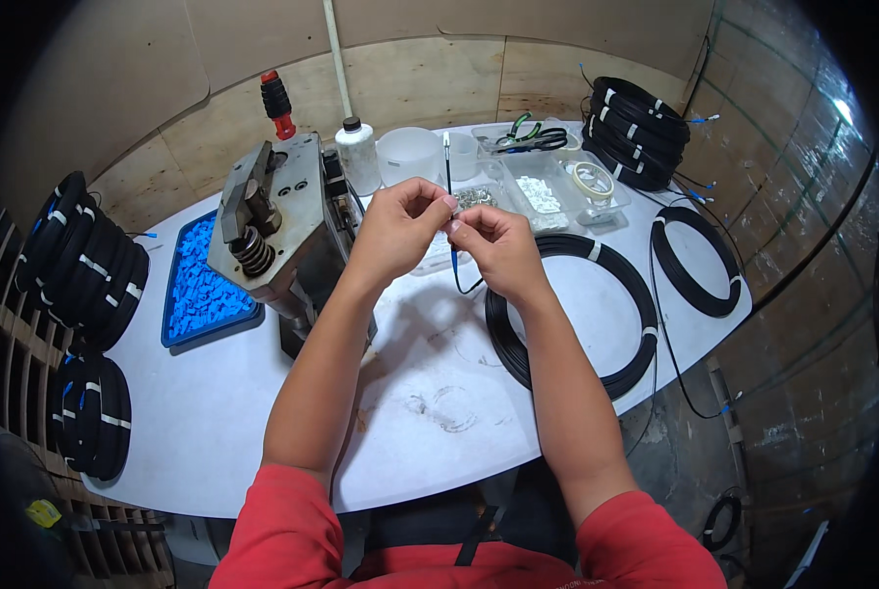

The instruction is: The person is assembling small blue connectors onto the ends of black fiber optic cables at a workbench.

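Over the middle of the table, my left hand (400, 231) and my right hand (500, 253) meet with thumbs and forefingers pinched together. Between the fingertips runs a thin black cable (449, 175), its white-tipped end pointing up. A small pale piece shows at the fingertips, too small to make out. Below the fingers the cable has a blue part, then curves right toward a black cable coil (636, 285), bound with white tape, under my right forearm. To the left of my left hand stands a metal press-like machine (287, 221).
A blue tray (209, 285) of small blue parts lies left of the machine. Behind my hands stand a white bottle (357, 155), a plastic tub (408, 155), a bin of white pieces (538, 194) and scissors (533, 142). Stacked coils (636, 133) and another coil (697, 260) lie right; more coils (86, 265) left.
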Demonstrator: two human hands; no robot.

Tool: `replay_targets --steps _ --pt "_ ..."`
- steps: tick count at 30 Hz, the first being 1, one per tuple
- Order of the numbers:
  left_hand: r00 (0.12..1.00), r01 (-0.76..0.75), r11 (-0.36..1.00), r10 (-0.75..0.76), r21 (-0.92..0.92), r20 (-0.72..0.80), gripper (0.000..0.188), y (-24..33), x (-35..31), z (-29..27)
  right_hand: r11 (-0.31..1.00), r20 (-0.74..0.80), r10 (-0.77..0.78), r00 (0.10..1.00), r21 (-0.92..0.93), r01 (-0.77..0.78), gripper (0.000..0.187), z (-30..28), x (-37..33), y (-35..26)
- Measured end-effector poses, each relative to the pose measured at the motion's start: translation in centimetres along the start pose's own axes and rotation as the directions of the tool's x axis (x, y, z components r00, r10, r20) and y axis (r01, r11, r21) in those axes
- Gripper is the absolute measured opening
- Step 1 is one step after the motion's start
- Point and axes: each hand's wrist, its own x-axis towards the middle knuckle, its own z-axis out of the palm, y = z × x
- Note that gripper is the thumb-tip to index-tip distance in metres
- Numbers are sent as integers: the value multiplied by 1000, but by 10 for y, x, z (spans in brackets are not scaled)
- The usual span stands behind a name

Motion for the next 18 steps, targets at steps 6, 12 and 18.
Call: replay_targets --steps 6,12,18 --pt "1000 -3 1000 3 -6 11 17 -1 1 -1 999 -12 -23 1000 43 23 11 0 0 0" --pt "999 1 998 2 -56 51 17 0 1 -3 997 -10 -44 999 60 45 10 0 0 2" --pt "993 72 989 -60 -127 99 15 -3 3 -7 996 -18 -72 997 53 73 7 2 -2 0"
